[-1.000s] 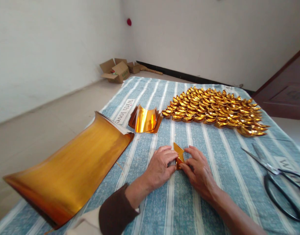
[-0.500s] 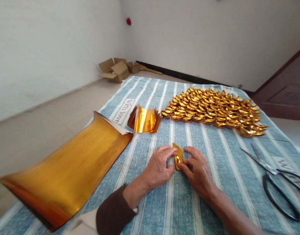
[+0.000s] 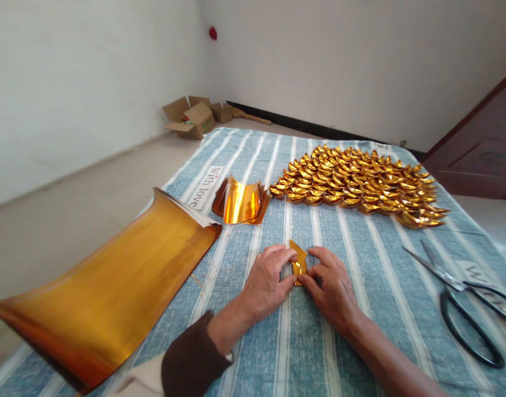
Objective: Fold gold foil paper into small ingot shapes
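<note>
A small folded piece of gold foil paper [image 3: 299, 260] lies on the striped tablecloth between my two hands. My left hand [image 3: 273, 274] grips its left edge, fingertips at the upper part and thumb near the bottom. From the other side, my right hand [image 3: 328, 280] pinches the lower right corner with thumb and index finger. Beyond them sits a small stack of curved gold foil sheets [image 3: 241, 202]. Several folded gold paper ingots [image 3: 356, 182] stand in close rows at the far right of the table.
A large stack of gold sheets [image 3: 112, 286] covers the table's left side, its near corner lifted. Black-handled scissors [image 3: 451, 281] lie partly spread at the right. Open cardboard boxes [image 3: 199, 118] stand on the floor past the far left table edge.
The lower right part of the foil paper looks slightly more folded in under my right thumb. Both hands stay in nearly the same place; the whole view has shifted a little.
</note>
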### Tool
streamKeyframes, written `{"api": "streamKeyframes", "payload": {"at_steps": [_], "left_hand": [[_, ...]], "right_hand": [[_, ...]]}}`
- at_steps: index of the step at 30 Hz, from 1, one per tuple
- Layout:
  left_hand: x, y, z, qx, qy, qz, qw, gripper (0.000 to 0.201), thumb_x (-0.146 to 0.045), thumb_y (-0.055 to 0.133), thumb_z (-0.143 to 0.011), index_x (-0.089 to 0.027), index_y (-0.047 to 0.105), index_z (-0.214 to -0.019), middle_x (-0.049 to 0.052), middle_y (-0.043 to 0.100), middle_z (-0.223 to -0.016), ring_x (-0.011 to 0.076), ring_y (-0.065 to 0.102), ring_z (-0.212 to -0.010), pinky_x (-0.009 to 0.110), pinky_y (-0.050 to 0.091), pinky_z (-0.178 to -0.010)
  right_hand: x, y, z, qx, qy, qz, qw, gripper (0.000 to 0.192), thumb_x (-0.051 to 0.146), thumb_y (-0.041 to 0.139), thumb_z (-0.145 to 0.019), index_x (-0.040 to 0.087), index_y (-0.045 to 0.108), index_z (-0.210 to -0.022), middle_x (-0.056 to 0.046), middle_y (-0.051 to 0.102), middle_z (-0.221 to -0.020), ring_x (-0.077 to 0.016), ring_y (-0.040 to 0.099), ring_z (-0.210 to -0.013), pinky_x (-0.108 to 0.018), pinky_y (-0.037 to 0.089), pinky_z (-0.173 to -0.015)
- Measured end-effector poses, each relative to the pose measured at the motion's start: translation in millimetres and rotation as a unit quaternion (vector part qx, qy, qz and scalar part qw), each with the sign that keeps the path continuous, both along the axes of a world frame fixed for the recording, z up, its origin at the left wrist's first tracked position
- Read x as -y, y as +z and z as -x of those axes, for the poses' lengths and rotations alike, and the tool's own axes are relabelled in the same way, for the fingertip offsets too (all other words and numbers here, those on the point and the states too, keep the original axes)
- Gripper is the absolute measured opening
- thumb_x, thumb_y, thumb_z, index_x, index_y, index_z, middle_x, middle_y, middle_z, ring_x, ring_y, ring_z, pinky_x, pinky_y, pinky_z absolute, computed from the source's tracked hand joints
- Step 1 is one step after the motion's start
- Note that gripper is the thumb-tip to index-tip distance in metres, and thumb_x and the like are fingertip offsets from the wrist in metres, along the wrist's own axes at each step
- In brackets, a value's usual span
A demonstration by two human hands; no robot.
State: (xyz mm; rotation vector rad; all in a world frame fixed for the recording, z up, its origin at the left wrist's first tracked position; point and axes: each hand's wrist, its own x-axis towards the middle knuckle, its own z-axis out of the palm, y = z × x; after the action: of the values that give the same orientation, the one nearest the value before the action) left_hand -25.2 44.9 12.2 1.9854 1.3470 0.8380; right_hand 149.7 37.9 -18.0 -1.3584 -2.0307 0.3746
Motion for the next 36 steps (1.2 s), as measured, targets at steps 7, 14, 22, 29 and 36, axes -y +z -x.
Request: {"api": "streamKeyframes", "payload": {"at_steps": [7, 14, 22, 29, 36], "left_hand": [[-0.5, 0.0, -0.9, -0.010, 0.000, 0.003, 1.000, 0.033, -0.013, 0.068, -0.074, -0.022, 0.060, -0.105, 0.005, 0.064, -0.106, 0.0242, 0.054, -0.110, 0.043, 0.042, -0.097], [-0.3, 0.8, -0.5, -0.012, -0.003, -0.002, 1.000, 0.032, -0.016, 0.068, -0.075, -0.022, 0.059, -0.105, 0.005, 0.064, -0.106, 0.0245, 0.054, -0.110, 0.043, 0.042, -0.096], [-1.1, 1.0, -1.0, -0.020, -0.004, 0.001, 1.000, 0.030, -0.013, 0.062, -0.076, -0.023, 0.061, -0.104, 0.005, 0.064, -0.107, 0.0243, 0.054, -0.110, 0.043, 0.042, -0.096], [-1.3, 0.8, -2.0, -0.029, -0.003, -0.009, 1.000, 0.034, -0.006, 0.058, -0.074, -0.021, 0.062, -0.104, 0.005, 0.065, -0.105, 0.0235, 0.053, -0.109, 0.041, 0.041, -0.097], [-2.8, -1.0, -2.5, -0.025, -0.001, -0.016, 1.000, 0.032, -0.005, 0.056, -0.073, -0.022, 0.062, -0.099, 0.003, 0.064, -0.100, 0.0225, 0.055, -0.104, 0.041, 0.043, -0.095]], "right_hand": [[0.9, 0.2, 0.1, 0.001, -0.005, 0.007, 1.000, 0.019, 0.029, 0.059, -0.086, 0.021, 0.060, -0.069, -0.011, 0.059, -0.120, -0.0280, 0.051, -0.118, -0.051, 0.040, -0.100], [1.8, -1.8, 0.1, 0.008, -0.008, -0.008, 1.000, 0.014, 0.027, 0.058, -0.086, 0.021, 0.056, -0.074, -0.012, 0.058, -0.119, -0.0284, 0.050, -0.117, -0.051, 0.043, -0.097], [1.9, 7.3, 5.1, 0.067, 0.023, -0.085, 0.994, 0.016, 0.022, 0.047, -0.092, 0.022, 0.063, -0.089, -0.010, 0.059, -0.108, -0.0259, 0.052, -0.110, -0.045, 0.046, -0.091], [1.0, 8.9, 3.3, 0.099, 0.041, -0.103, 0.989, 0.015, 0.025, 0.051, -0.092, 0.020, 0.065, -0.092, -0.011, 0.058, -0.112, -0.0263, 0.051, -0.109, -0.044, 0.045, -0.091], [-0.3, 13.5, 3.7, 0.092, 0.046, -0.069, 0.992, 0.015, 0.030, 0.054, -0.091, 0.021, 0.065, -0.086, -0.010, 0.060, -0.107, -0.0255, 0.053, -0.103, -0.044, 0.045, -0.087]]}}
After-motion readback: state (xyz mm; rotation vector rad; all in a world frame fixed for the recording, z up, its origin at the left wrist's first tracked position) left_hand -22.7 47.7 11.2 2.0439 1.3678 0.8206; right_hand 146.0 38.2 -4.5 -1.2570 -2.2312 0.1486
